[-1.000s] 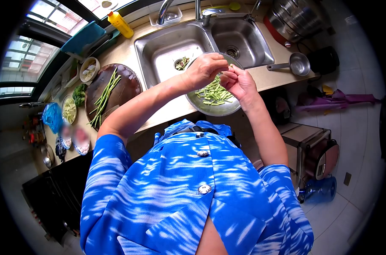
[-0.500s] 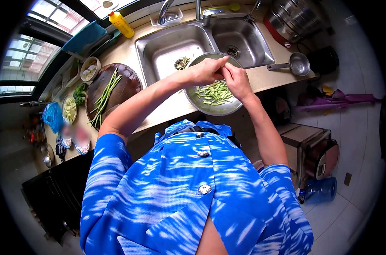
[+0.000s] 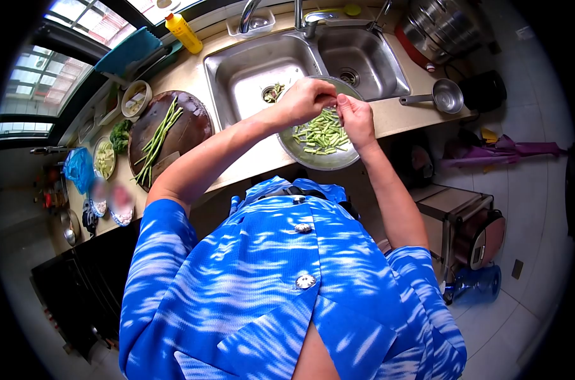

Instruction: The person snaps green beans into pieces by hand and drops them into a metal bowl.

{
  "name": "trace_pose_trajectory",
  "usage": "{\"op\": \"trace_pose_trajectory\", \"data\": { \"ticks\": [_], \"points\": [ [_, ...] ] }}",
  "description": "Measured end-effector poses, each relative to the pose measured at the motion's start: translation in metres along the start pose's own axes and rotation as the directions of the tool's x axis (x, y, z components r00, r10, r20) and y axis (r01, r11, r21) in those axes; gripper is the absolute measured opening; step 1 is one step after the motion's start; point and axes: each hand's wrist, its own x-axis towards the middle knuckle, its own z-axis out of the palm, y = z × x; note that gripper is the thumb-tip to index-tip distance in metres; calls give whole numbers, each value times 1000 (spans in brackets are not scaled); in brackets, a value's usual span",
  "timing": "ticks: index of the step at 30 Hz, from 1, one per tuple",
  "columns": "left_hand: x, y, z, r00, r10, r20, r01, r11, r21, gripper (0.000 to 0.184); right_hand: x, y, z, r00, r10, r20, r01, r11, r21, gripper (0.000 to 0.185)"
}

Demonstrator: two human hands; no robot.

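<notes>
Over a metal bowl [image 3: 287, 144] of short green bean pieces [image 3: 322, 134], both my hands are raised with their fingertips close together. My left hand [image 3: 307, 100] is closed, its fingers curled toward the thumb. My right hand [image 3: 356, 120] pinches thumb against fingers just beside it. Whatever sits between the fingertips is too small or hidden to make out. Whole long green beans [image 3: 159, 142] lie in a bunch on the round dark chopping board [image 3: 191, 120] to the left.
Behind the bowl is a double sink [image 3: 227, 69] with scraps [image 3: 273, 93] at its left drain. A saucepan [image 3: 447, 96] stands at right. Left of the board are broccoli [image 3: 119, 138], a plate of pale cut vegetable [image 3: 104, 158] and a blue bag [image 3: 78, 171]. A yellow bottle [image 3: 183, 34] stands near the window.
My hands were overlapping at the fingers and have drawn slightly apart. My right hand has moved a little down. The bowl and the board look much the same.
</notes>
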Motion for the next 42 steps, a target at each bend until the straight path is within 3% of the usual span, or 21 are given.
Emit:
{"op": "trace_pose_trajectory", "data": {
  "ticks": [1, 2, 4, 6, 8, 12, 14, 15, 16, 18, 19, 20, 21, 22, 24, 26, 28, 30, 37, 39, 42],
  "points": [
    [-1, 0, 2, 991, 106, -80, -109, 993, -35, 8, 2, 2, -2, 967, 216, 133, -252, 883, 397, 34],
    [-2, -1, 3, 991, 104, -81, -108, 994, -35, 8, 2, 4, -5, 967, 217, 135, -253, 882, 397, 34],
    [-1, 6, 1, 939, 311, -145, -299, 949, 102, 7, 3, -2, -11, 810, 178, 559, -587, 211, 782, 37],
    [-2, 6, -1, 926, 352, -135, -328, 928, 174, 7, 1, -9, -12, 781, 241, 575, -619, 177, 765, 39],
    [-4, 2, -1, 944, 304, -124, -292, 950, 106, 8, 0, -14, -11, 793, 339, 507, -604, 320, 730, 38],
    [-8, -1, 6, 927, 332, -175, -326, 943, 59, 7, 0, -4, -13, 756, 346, 555, -648, 279, 709, 36],
    [-11, 4, 5, 962, 149, -231, -177, 978, -107, 6, 2, 1, -16, 768, 285, 574, -625, 137, 769, 36],
    [-8, 3, 2, 955, 150, -257, -188, 974, -128, 7, 5, 5, -19, 777, 82, 624, -629, 93, 771, 33],
    [-7, 2, -2, 966, 127, -224, -160, 977, -138, 7, 3, 10, -23, 778, 83, 623, -629, 94, 772, 33],
    [-5, 1, -3, 975, 92, -202, -108, 992, -72, 9, -1, 12, -26, 826, 441, 349, -563, 660, 498, 27],
    [-6, -4, -4, 975, 89, -202, -106, 992, -71, 9, 0, 20, -26, 878, 387, 282, -454, 861, 231, 26],
    [-7, -10, -3, 991, 50, -126, -54, 998, -30, 12, 3, 33, -23, 878, 386, 282, -453, 861, 232, 26],
    [-7, -14, -1, 999, 8, -53, -7, 1000, 17, 16, 6, 36, -18, 975, 208, 82, -206, 978, -26, 27],
    [-7, -18, 1, 999, 9, -54, -8, 1000, 17, 16, 7, 39, -17, 998, -39, -56, 19, 946, -323, 29],
    [-7, -23, 7, 999, -22, 27, 17, 983, 185, 25, 10, 24, -19, 998, -38, -46, 26, 972, -235, 31],
    [-5, -21, 12, 999, 27, 26, -30, 987, 160, 20, 4, -6, -12, 998, -32, 49, 47, 942, -333, 31],
    [-3, -14, 11, 990, -110, 86, 97, 984, 147, 15, 2, -9, -9, 995, -79, 66, 100, 904, -415, 28],
    [-3, -14, 10, 992, -109, 61, 104, 990, 92, 14, 2, -10, -8, 961, -264, 78, 264, 806, -530, 22],
    [-4, -19, 8, 977, -159, 144, 153, 987, 51, 16, -1, -17, -9, 978, -193, 82, 210, 893, -398, 21],
    [-7, -17, 7, 995, 19, 102, -34, 989, 146, 15, 0, -13, -11, 981, -188, 44, 191, 911, -366, 21],
    [-7, -10, 4, 994, -56, 92, 42, 989, 144, 13, -1, -11, -12, 985, -175, 3, 163, 917, -365, 21]
  ]
}}
